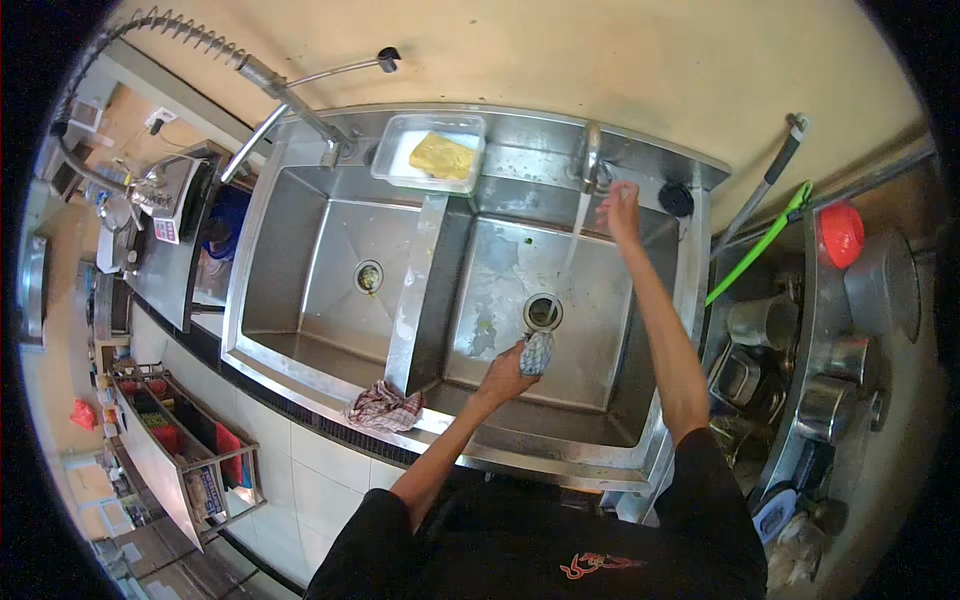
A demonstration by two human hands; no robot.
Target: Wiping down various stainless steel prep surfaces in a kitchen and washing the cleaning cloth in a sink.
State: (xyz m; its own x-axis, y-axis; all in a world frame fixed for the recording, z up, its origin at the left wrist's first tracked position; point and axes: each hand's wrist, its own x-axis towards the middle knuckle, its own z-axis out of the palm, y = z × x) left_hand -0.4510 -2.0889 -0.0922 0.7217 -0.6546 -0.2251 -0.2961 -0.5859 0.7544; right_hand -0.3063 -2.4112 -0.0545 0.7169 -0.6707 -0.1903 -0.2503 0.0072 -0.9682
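Observation:
My left hand (504, 376) grips a bunched blue-and-white checked cloth (536, 355) over the right basin (589, 360) of a stainless steel double sink. The cloth is just on the near side of the drain (543, 312). My right hand (622, 210) is raised beside the metal tap (592, 146), fingers apart and nothing seen in them; whether it touches the tap is unclear. A stream of water (579, 225) runs from the spout into that basin. Behind the sink divider, a clear plastic tub (386, 157) holds whitish suds and a yellow sponge (442, 156).
A red-and-white checked cloth (386, 409) lies on the sink's front rim. The left basin (337, 255) has debris in its drain. A spring-hose tap (262, 79) rises at back left. Metal pots (825, 409) stand on shelving at right, near a green-handled tool (761, 244).

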